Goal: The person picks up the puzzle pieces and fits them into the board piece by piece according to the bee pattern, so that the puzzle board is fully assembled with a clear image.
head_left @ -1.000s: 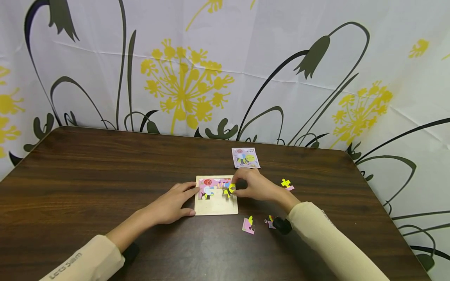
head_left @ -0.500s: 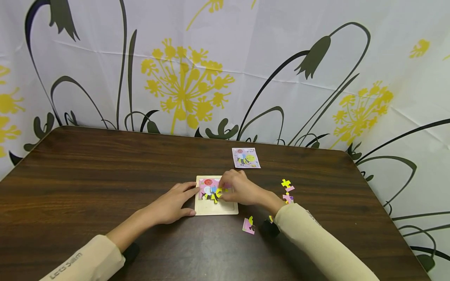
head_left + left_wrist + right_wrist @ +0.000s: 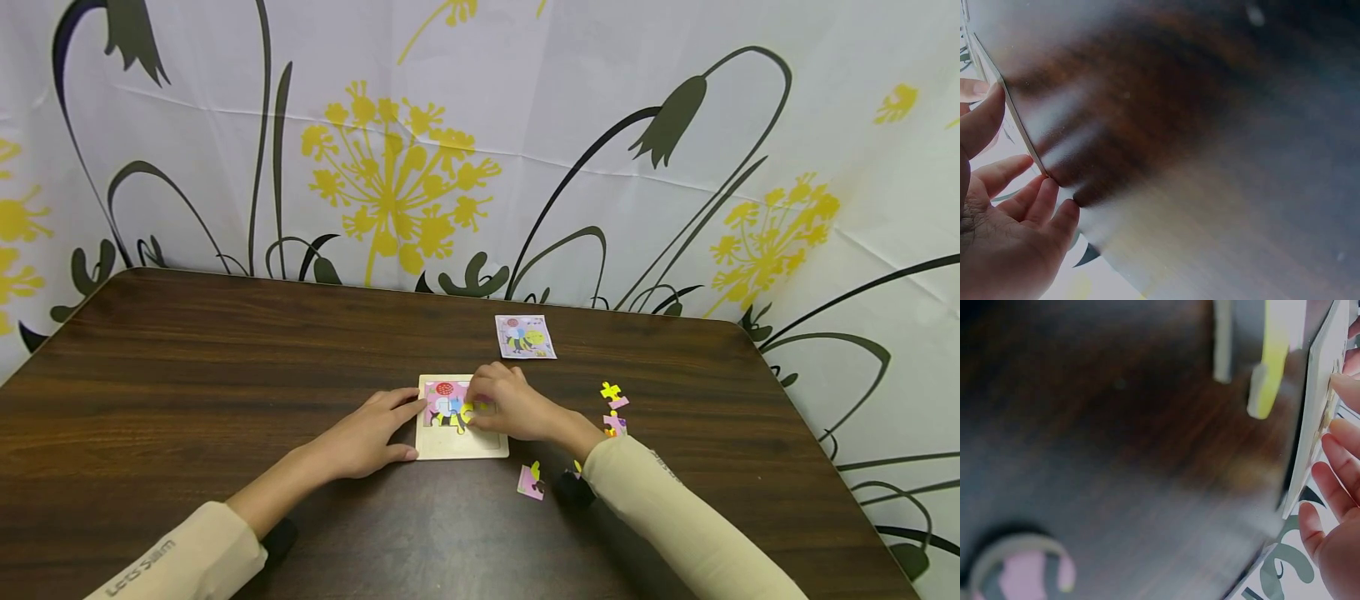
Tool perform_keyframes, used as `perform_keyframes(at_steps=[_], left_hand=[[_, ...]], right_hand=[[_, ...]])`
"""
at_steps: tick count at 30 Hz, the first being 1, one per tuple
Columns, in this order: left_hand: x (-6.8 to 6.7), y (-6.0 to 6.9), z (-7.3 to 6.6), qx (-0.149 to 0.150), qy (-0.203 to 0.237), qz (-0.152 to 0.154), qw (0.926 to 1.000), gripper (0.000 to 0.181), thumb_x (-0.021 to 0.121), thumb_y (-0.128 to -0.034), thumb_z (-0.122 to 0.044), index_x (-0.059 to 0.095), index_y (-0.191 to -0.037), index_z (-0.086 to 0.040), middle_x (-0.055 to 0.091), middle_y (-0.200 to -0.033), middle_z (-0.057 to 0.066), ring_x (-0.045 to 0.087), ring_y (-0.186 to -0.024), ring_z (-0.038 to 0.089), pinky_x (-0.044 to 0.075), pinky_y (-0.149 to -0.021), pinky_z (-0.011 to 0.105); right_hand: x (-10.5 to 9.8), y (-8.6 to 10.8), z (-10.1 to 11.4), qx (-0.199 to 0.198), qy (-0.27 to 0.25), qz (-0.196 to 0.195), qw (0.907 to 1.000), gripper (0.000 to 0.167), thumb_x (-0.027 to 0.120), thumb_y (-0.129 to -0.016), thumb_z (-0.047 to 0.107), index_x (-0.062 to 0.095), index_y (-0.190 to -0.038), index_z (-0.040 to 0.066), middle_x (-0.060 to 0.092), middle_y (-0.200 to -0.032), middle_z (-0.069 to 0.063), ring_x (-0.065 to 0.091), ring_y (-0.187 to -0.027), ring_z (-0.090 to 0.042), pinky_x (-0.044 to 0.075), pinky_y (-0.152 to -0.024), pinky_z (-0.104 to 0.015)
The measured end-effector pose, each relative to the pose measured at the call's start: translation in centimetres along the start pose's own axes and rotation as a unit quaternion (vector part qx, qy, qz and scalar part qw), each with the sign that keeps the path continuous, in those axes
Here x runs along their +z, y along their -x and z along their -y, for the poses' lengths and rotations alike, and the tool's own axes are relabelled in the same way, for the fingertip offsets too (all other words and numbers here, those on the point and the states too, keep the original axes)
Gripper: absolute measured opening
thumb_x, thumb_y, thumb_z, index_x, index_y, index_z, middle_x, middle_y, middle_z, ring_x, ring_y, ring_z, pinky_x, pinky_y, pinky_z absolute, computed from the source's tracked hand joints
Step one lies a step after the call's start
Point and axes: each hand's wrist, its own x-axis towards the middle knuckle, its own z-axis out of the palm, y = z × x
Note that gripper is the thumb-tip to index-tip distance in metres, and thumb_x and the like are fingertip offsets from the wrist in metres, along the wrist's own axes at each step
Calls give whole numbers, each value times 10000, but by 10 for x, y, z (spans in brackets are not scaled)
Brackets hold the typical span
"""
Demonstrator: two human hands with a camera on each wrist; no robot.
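A shallow wooden puzzle board [image 3: 459, 447] lies on the table, its upper part filled with pink, white and blue pieces. My left hand [image 3: 363, 437] steadies its left edge, fingers fairly straight and thumb at the near corner. In the left wrist view, the fingertips of this hand [image 3: 1016, 244] touch the thin board edge [image 3: 1020, 125]. Over the board, my right hand [image 3: 513, 404] pinches a yellow-and-black puzzle piece [image 3: 462, 417] between thumb and fingers, beside the white-and-blue pieces. In the right wrist view, the hand [image 3: 1341, 550] covers the pinched piece.
A picture card [image 3: 526, 337] of a bee lies behind the board. To the right are a yellow-and-pink piece [image 3: 612, 392] and a pink-and-purple one [image 3: 614, 423]. Another pink piece [image 3: 531, 482] lies nearer; one more is partly hidden by the right wrist. A patterned curtain [image 3: 570, 100] hangs behind.
My right hand has moved left across the board with the yellow-and-black puzzle piece, bringing it against the white-and-blue pieces. In the last half second it shifts only slightly. The left hand stays put.
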Motion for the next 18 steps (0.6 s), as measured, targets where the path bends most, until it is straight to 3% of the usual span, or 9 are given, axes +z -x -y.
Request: perform_keyframes(at_steps=[18], left_hand=[[0, 0, -1, -39, -29, 51, 10000, 594, 673, -835, -236, 450, -1317, 29, 383, -1349, 227, 369, -1205, 370, 366, -921, 481]], right_hand=[[3, 1, -2, 78, 12, 37, 10000, 172, 727, -782, 168, 670, -933, 107, 546, -964, 3, 449, -959, -165, 272, -747, -320]])
